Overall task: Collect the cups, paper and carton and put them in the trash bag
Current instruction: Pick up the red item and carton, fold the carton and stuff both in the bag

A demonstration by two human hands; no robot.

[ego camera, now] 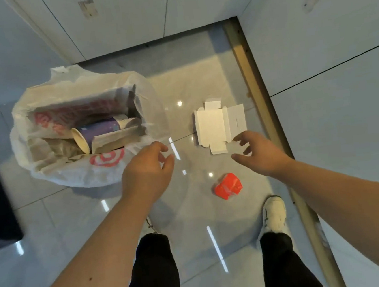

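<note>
— How far along?
— A purple paper cup (99, 131) is in the trash bag (39, 100). Right of the bag, flattened white carton (219, 123) and red crumpled paper (227, 185) remain on the floor.
— Your hands?
— Left hand (148, 171) and right hand (259, 157) both open, empty.

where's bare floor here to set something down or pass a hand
Bare tile lies between the trash bag and the flattened white carton, and between the carton and the far wall. It is tighter lower down, where the left hand, right hand, red carton and shoe sit close together.
</note>
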